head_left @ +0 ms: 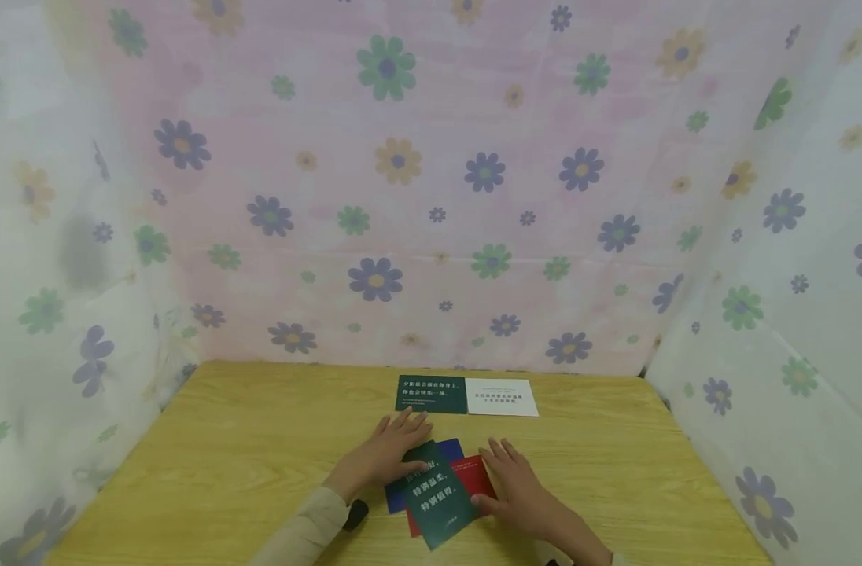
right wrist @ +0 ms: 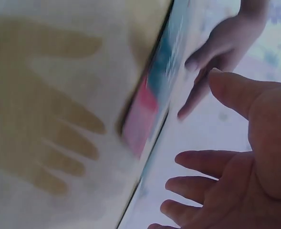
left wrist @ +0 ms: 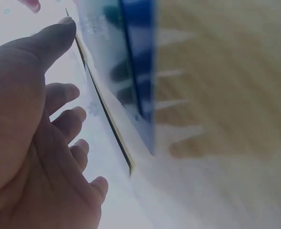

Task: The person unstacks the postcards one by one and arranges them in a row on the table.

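Three cards lie overlapped in a fanned stack near the front of the table in the head view. On top is a dark green card (head_left: 441, 511) with white Chinese writing, set at a slant. A red card (head_left: 476, 476) and a blue card (head_left: 451, 450) stick out from under it. My left hand (head_left: 381, 457) is at the stack's left, its thumb overlapping the green card and its fingers stretched forward. On the right, my right hand (head_left: 521, 494) has its fingers spread beside the red card, thumb over the stack's edge. Both wrist views show loose fingers gripping nothing.
Farther back, another dark green card (head_left: 431, 399) and a white card (head_left: 502, 398) lie side by side. They rest on the wood-grain table (head_left: 261, 448). Flower-patterned cloth (head_left: 431, 236) walls in the back and both sides. A small black object (head_left: 356, 515) shows beside the left sleeve.
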`<state>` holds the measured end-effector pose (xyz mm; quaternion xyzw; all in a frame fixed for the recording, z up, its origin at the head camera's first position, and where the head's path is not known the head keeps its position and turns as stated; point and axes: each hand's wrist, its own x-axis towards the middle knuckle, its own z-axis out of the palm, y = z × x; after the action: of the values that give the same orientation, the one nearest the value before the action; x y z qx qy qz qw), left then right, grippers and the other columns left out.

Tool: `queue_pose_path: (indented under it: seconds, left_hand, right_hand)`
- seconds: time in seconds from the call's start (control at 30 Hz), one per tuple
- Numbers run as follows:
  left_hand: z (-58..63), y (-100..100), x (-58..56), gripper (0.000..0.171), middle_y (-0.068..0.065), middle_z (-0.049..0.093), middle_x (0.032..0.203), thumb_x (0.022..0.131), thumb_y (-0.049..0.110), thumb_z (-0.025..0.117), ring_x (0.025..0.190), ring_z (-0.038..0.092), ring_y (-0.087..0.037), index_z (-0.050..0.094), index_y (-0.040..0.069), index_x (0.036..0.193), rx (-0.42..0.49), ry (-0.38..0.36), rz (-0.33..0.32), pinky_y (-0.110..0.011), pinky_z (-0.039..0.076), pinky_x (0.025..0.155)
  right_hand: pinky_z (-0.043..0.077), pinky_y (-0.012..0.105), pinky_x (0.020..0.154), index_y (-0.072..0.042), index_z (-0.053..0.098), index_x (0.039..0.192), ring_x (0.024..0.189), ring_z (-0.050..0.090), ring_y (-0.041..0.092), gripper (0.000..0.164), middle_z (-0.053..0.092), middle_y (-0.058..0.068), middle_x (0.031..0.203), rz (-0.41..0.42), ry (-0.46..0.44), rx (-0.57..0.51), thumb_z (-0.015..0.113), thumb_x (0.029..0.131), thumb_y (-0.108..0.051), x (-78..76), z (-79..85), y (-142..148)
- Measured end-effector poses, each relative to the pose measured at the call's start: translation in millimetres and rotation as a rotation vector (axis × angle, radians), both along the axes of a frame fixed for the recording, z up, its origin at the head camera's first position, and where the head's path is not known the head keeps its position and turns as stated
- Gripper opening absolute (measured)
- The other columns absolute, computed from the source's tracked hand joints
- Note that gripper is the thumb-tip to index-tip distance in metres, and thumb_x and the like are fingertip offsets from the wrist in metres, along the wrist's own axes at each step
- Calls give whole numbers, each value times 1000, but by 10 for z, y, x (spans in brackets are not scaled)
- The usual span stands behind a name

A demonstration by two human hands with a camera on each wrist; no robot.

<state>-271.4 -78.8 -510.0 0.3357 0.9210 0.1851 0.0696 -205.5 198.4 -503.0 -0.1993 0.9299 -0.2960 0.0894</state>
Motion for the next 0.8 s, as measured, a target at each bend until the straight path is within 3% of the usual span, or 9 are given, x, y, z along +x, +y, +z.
queue_pose_path:
  seconds: [0.2, 0.43, 0.8]
  left_hand:
    - [-2, -171, 156, 64, -15, 35, 164, 99, 39, 64, 155, 18, -42, 47, 8, 152, 17, -49, 33, -66, 14, 123]
    - [-56, -308, 297, 65, -11, 34, 165, 99, 42, 63, 156, 17, -39, 45, 13, 154, 13, -81, 55, -63, 13, 124]
    - [7, -407, 550, 64, -11, 35, 164, 97, 47, 64, 155, 20, -40, 51, 13, 151, -39, -74, 51, -64, 17, 123]
  right_hand:
    - [30, 69, 115, -8, 43, 154, 152, 20, 48, 79, 30, 19, 165, 90, -146, 28, 74, 92, -44, 251, -66, -198]
    - [36, 64, 115, -9, 44, 154, 151, 27, 43, 78, 35, 16, 163, 232, -56, 161, 69, 92, -50, 410, -224, -334]
    - [34, 64, 116, -15, 41, 157, 152, 28, 37, 82, 35, 6, 165, 226, -97, 271, 61, 92, -62, 481, -255, -358]
